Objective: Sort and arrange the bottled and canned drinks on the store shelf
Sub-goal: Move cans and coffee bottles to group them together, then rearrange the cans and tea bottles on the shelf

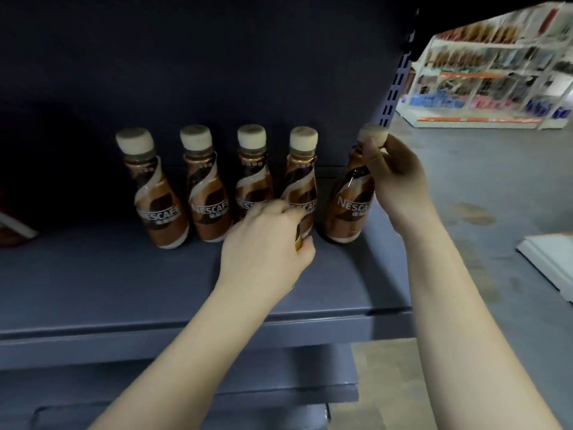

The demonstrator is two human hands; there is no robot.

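Nearby, red package (14, 226); distant shelves (483, 66).

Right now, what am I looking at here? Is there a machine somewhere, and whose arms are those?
There is no machine: a person wears a camera on the head, so the single picture looks forward and down along their own bare arms. In front is a dark blue store shelf with five brown Nescafe coffee bottles in a row. The right hand pinches the rightmost bottle at its neck, just under the white cap. The left hand is low in front of the fourth bottle and seems to grip something with a yellow edge, mostly hidden. Blurred shelves of goods stand across the aisle.
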